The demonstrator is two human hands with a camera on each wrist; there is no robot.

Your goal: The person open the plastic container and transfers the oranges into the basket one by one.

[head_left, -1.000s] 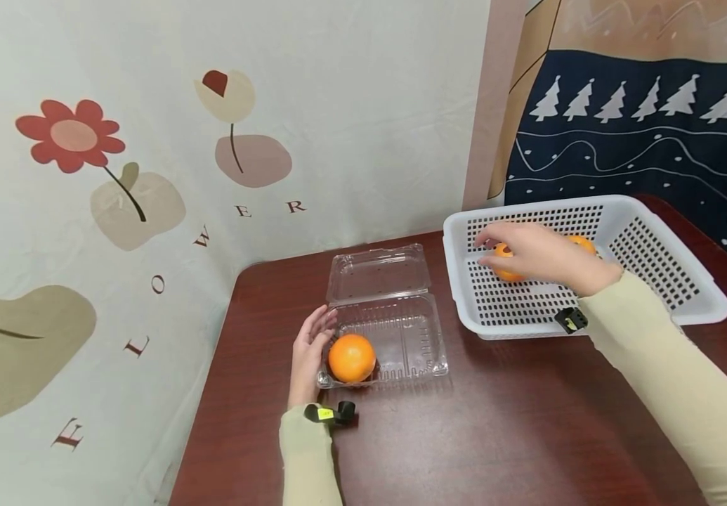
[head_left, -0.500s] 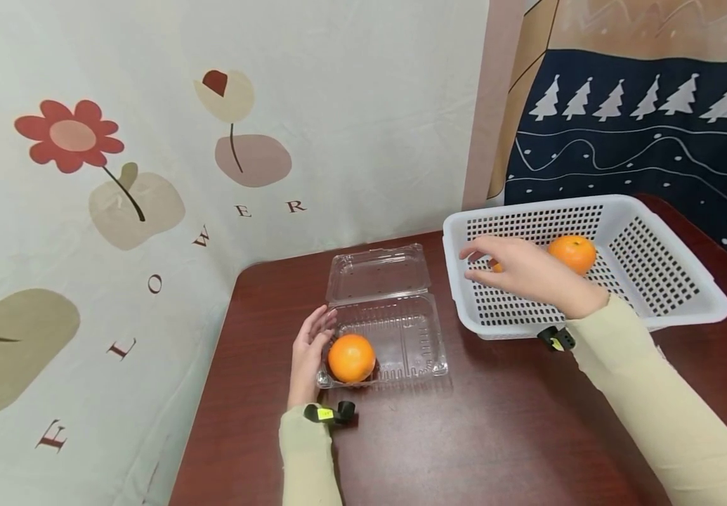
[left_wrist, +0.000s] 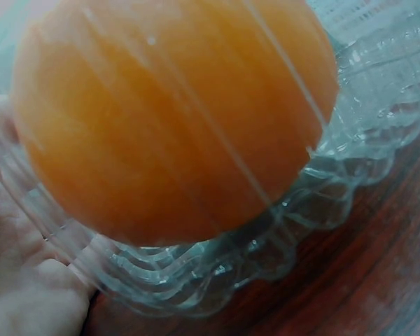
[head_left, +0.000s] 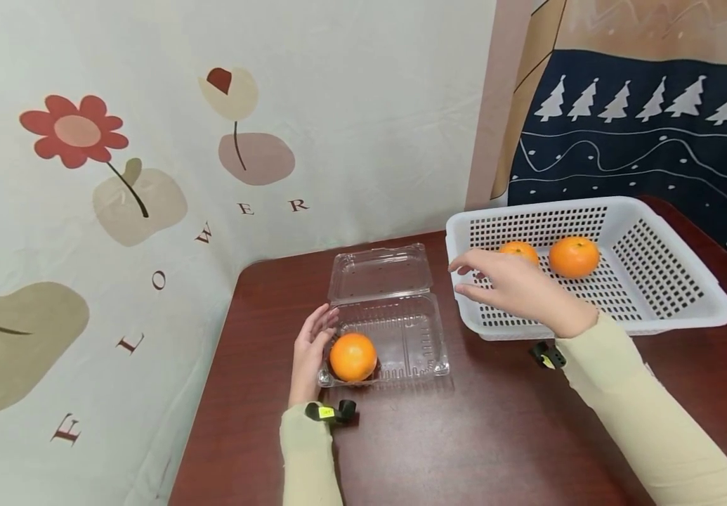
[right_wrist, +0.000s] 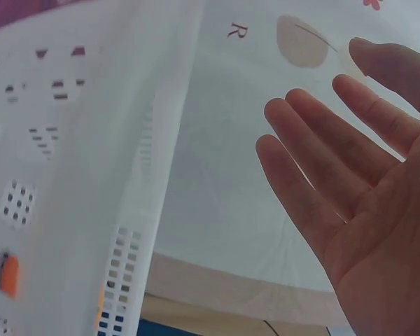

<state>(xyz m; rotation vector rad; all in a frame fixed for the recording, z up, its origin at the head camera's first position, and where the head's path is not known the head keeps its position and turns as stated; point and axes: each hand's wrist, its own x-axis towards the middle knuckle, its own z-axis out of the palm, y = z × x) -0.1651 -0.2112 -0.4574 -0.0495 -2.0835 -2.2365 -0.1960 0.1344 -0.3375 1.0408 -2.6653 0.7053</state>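
A clear plastic clamshell container [head_left: 401,344] lies with its lid [head_left: 378,273] folded back, and one orange [head_left: 353,357] sits in its front left corner. Along the container's left side is my left hand [head_left: 310,351], fingers relaxed against or close to the wall; the left wrist view has the orange [left_wrist: 175,126] large behind the clear plastic. My right hand [head_left: 508,284] hovers over the left front part of the white basket [head_left: 679,330], holding nothing. Its fingers look spread and loose in the right wrist view. Two oranges lie inside the basket, one [head_left: 518,251] partly hidden by this hand, the other [head_left: 574,257] beside it.
The dark red wooden table [head_left: 464,436] carries both containers, the basket at the back right. Behind stands a pale cloth with printed flowers [head_left: 363,126], and a dark cloth with white trees [head_left: 635,154] hangs at the right.
My right hand has moved left and toward me, away from the oranges in the basket, uncovering more of both. My left hand and the orange in the clamshell container stay put.
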